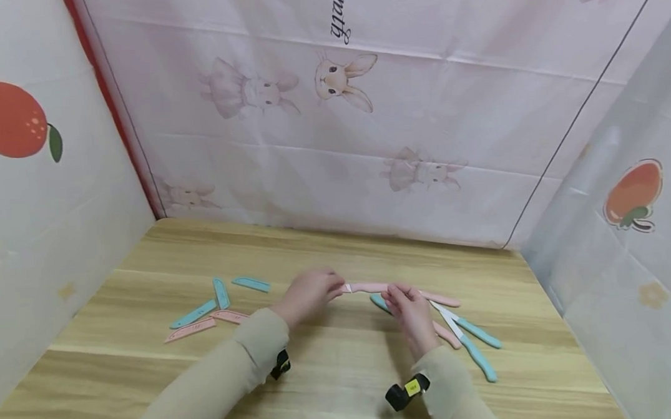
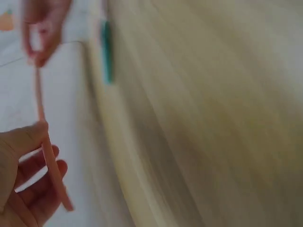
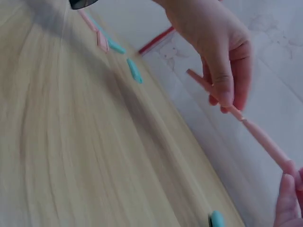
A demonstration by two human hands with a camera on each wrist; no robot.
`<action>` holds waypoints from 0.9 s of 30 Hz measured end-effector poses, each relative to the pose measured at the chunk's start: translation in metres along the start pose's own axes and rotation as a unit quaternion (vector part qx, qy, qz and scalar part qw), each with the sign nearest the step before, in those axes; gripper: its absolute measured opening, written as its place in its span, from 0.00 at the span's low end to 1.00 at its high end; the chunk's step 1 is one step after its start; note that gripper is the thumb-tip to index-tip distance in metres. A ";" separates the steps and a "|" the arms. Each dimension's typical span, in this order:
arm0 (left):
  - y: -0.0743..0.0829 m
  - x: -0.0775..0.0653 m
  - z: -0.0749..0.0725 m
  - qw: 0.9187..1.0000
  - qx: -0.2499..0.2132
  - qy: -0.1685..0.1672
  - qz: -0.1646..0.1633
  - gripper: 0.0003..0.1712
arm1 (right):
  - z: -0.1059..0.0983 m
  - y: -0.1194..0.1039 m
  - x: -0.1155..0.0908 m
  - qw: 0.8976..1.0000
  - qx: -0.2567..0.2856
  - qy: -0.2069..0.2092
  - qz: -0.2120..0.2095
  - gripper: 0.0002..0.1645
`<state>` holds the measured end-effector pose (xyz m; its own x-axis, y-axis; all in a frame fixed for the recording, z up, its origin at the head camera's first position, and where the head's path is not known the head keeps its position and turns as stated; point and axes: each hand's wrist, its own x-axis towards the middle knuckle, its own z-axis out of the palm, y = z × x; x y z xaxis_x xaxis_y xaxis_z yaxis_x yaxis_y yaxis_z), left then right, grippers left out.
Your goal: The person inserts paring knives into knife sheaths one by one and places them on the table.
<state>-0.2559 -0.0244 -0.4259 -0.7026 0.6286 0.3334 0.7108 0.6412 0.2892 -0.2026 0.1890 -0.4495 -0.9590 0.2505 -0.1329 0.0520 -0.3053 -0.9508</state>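
Note:
Between both hands is a pink-handled knife, its tip end in a pink blade sheath. My left hand pinches the sheath between thumb and fingers. My right hand grips the far end of the knife handle. A thin pale sliver shows where handle and sheath meet; the rest of the blade is hidden. Knife and sheath are in line, held above the table in the right wrist view. Below and right of my right hand lie several knives, including a teal-handled knife and a pink-handled one.
Left on the wooden table lie loose sheaths, among them a teal sheath, another teal sheath and a pink sheath. Some loose knives have bare blades. A printed cloth wall rises behind the table.

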 end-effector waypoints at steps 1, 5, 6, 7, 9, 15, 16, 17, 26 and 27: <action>-0.003 0.002 0.002 1.000 0.016 -0.005 0.011 0.08 | -0.001 0.001 0.001 0.999 -0.035 -0.003 -0.006 0.11; -0.016 0.012 0.011 0.998 0.047 -0.029 -0.001 0.07 | -0.007 0.003 0.005 0.964 -0.258 -0.024 -0.056 0.17; -0.020 0.014 0.014 0.998 0.056 -0.035 -0.009 0.07 | -0.009 0.003 0.006 0.943 -0.324 -0.033 -0.070 0.18; -0.023 0.016 0.018 0.997 0.065 -0.040 -0.015 0.06 | -0.011 0.004 0.006 0.916 -0.388 -0.042 -0.087 0.17; -0.029 0.021 0.025 0.995 0.076 -0.055 -0.031 0.06 | -0.013 0.004 0.007 0.865 -0.484 -0.065 -0.118 0.17; -0.039 0.032 0.039 0.992 0.090 -0.070 -0.058 0.02 | -0.012 0.002 0.011 0.777 -0.601 -0.108 -0.155 0.16; -0.040 0.033 0.040 0.992 0.086 -0.070 -0.059 0.02 | -0.012 0.002 0.011 0.771 -0.608 -0.111 -0.154 0.16; -0.040 0.034 0.042 0.992 0.087 -0.073 -0.058 0.03 | -0.013 0.002 0.011 0.766 -0.614 -0.113 -0.152 0.15; -0.047 0.032 0.042 0.992 0.048 -0.103 -0.048 0.05 | -0.021 0.004 0.011 0.755 -0.629 -0.111 -0.149 0.15; -0.053 0.029 0.036 0.992 0.053 -0.107 -0.036 0.06 | -0.022 0.004 0.011 0.754 -0.630 -0.110 -0.149 0.15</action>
<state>-0.3153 -0.0243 -0.4638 -0.7500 0.6514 0.1148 0.6594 0.7230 0.2058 -0.2072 0.2108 -0.4608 -0.9963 -0.0652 0.0561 -0.0837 0.8850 -0.4579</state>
